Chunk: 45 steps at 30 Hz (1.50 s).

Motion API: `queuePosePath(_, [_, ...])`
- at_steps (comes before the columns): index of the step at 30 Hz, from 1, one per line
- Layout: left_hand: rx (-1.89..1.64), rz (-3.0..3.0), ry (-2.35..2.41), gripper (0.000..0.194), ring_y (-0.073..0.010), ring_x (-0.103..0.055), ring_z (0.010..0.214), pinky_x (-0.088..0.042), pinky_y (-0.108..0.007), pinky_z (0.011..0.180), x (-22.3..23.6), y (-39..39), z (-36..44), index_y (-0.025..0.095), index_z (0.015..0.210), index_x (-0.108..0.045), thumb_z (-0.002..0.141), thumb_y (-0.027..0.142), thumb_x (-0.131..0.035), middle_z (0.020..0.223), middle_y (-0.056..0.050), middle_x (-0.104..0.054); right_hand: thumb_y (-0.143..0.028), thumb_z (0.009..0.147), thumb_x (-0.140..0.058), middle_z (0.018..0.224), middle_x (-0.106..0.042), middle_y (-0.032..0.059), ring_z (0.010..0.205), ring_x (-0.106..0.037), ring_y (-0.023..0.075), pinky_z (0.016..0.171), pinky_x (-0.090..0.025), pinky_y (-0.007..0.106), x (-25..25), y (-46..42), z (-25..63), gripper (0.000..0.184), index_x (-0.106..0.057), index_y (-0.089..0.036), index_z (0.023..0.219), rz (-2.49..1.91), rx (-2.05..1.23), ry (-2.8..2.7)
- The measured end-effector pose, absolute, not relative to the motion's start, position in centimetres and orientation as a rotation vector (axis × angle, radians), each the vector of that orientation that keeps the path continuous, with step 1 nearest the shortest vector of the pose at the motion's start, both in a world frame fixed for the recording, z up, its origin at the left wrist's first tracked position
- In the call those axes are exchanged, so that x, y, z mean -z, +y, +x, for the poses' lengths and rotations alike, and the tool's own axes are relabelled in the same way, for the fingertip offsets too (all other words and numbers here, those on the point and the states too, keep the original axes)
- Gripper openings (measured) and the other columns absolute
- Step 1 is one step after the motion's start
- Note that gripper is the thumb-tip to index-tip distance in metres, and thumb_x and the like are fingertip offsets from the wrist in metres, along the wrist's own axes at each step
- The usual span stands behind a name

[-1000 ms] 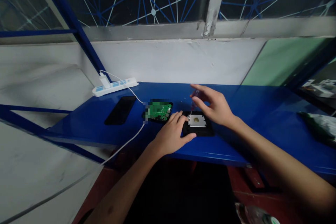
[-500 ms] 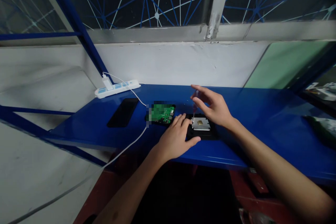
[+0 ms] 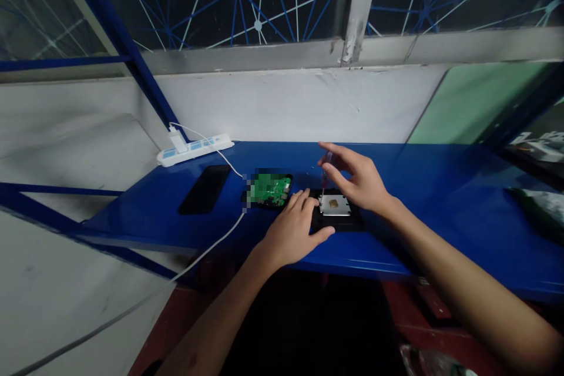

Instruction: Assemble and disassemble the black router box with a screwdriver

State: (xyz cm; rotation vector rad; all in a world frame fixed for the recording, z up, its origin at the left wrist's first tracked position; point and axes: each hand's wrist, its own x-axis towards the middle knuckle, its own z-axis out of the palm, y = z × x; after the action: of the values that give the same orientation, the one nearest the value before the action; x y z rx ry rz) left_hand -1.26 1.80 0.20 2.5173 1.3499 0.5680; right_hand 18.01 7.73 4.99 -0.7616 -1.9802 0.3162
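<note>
Very little has moved since the earlier frame: the head view has shifted a touch, so the whole scene sits slightly further left, and both hands keep the same pose.

Head view, looking down at a blue table (image 3: 440,217). A black case (image 3: 341,227) lies flat near the front edge, its long axis running left to right. Set in it is a silver metal plate (image 3: 342,206) with a small gold square at its middle. The right hand (image 3: 365,181), above and slightly beyond the case, grips a slim screwdriver (image 3: 325,177) between thumb and fingers. The tool stands nearly upright, its shaft running down to the plate's left edge; whether the tip sits in a screw is too small to tell. The left hand (image 3: 291,229) is spread and grasps nothing, fingers on the case's left side, thumb by its near edge. Its fingertips are just beside the screwdriver's tip, nearer than the right hand's. Left of the case lies a green circuit board (image 3: 271,188), partly pixelated.
</note>
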Motion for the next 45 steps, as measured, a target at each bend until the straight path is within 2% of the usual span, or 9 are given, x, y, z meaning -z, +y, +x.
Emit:
queuePosePath(4, [-0.557,2.534,1.355,0.053,-0.0359,-0.028,0.149,-0.032,-0.053,0.118,-0.2,1.8,-1.2,0.012,0.128,-0.050,0.095,0.053,-0.058,0.155,-0.024,-0.039,-0.029,0.099,-0.052,0.107,-0.070,0.0055,0.075,-0.067,0.0145,0.075,-0.061,0.034,-5.1,7.5,17.9,0.045,-0.051,-0.025,0.143,-0.737,-0.286,-1.988])
queuePosePath(9, [-0.557,2.545,1.357,0.056,-0.0346,-0.029,0.149,-0.032,-0.053,0.118,-0.3,1.8,-1.1,0.011,0.132,-0.047,0.095,0.052,-0.058,0.154,-0.026,-0.040,-0.026,0.102,-0.042,0.125,-0.066,0.0073,0.091,-0.070,0.0168,0.082,-0.061,0.038,-4.7,7.3,17.6,0.049,-0.039,-0.029,0.151,-0.728,-0.319,-1.998])
queuePosePath(14, [-0.549,2.544,1.347,0.061,-0.0350,-0.028,0.149,-0.032,-0.055,0.118,-0.3,1.9,-1.1,0.012,0.139,-0.043,0.095,0.052,-0.058,0.154,-0.025,-0.040,-0.023,0.102,-0.040,0.120,-0.066,0.0064,0.086,-0.070,0.0156,0.080,-0.062,0.037,-4.2,7.4,17.1,0.052,-0.035,-0.031,0.153,-0.712,-0.241,-1.958])
queuePosePath(17, [-0.556,2.523,1.337,0.062,-0.0355,-0.028,0.149,-0.032,-0.057,0.117,-0.3,2.0,-1.2,0.014,0.141,-0.042,0.095,0.053,-0.058,0.155,-0.023,-0.039,-0.026,0.100,-0.047,0.113,-0.067,0.0063,0.082,-0.068,0.0163,0.077,-0.063,0.037,-4.0,7.4,17.0,0.052,-0.038,-0.030,0.151,-0.768,-0.230,-1.910])
queuePosePath(22, [-0.549,2.529,1.350,0.065,-0.0358,-0.029,0.149,-0.031,-0.056,0.118,-0.1,2.0,-1.3,0.013,0.141,-0.044,0.093,0.056,-0.058,0.156,-0.023,-0.038,-0.035,0.095,-0.061,0.097,-0.061,0.0053,0.077,-0.063,0.0172,0.073,-0.061,0.037,-3.9,7.4,17.0,0.040,-0.056,-0.027,0.134,-0.797,-0.151,-1.869])
queuePosePath(30, [-0.548,2.532,1.368,0.066,-0.0347,-0.029,0.149,-0.031,-0.053,0.119,-0.1,2.0,-1.2,0.012,0.139,-0.046,0.093,0.057,-0.059,0.156,-0.023,-0.038,-0.023,0.103,-0.036,0.125,-0.064,0.0058,0.095,-0.070,0.0176,0.089,-0.059,0.040,-4.2,7.1,17.2,0.045,-0.044,-0.032,0.147,-0.769,-0.220,-1.884])
queuePosePath(38, [-0.562,2.534,1.351,0.061,-0.0350,-0.031,0.148,-0.031,-0.054,0.119,-0.2,2.0,-1.2,0.014,0.136,-0.049,0.093,0.057,-0.058,0.156,-0.021,-0.039,-0.036,0.095,-0.061,0.093,-0.056,0.0053,0.078,-0.060,0.0188,0.071,-0.061,0.037,-4.1,7.1,17.0,0.037,-0.059,-0.031,0.132,-0.844,-0.073,-1.853])
queuePosePath(42, [-0.574,2.534,1.335,0.061,-0.0347,-0.030,0.148,-0.030,-0.053,0.120,-0.2,1.9,-1.3,0.013,0.136,-0.049,0.093,0.055,-0.060,0.155,-0.021,-0.040,-0.036,0.099,-0.052,0.103,-0.056,0.0076,0.086,-0.062,0.0198,0.071,-0.060,0.035,-4.2,6.9,17.0,0.036,-0.057,-0.031,0.134,-0.836,-0.150,-1.863])
queuePosePath(45, [-0.581,2.527,1.340,0.062,-0.0349,-0.029,0.149,-0.030,-0.053,0.120,-0.1,1.9,-1.3,0.012,0.136,-0.049,0.093,0.056,-0.059,0.156,-0.022,-0.039,-0.034,0.103,-0.042,0.115,-0.059,0.0088,0.096,-0.065,0.0212,0.080,-0.060,0.039,-4.1,6.8,17.0,0.040,-0.051,-0.032,0.141,-0.819,-0.218,-1.873])
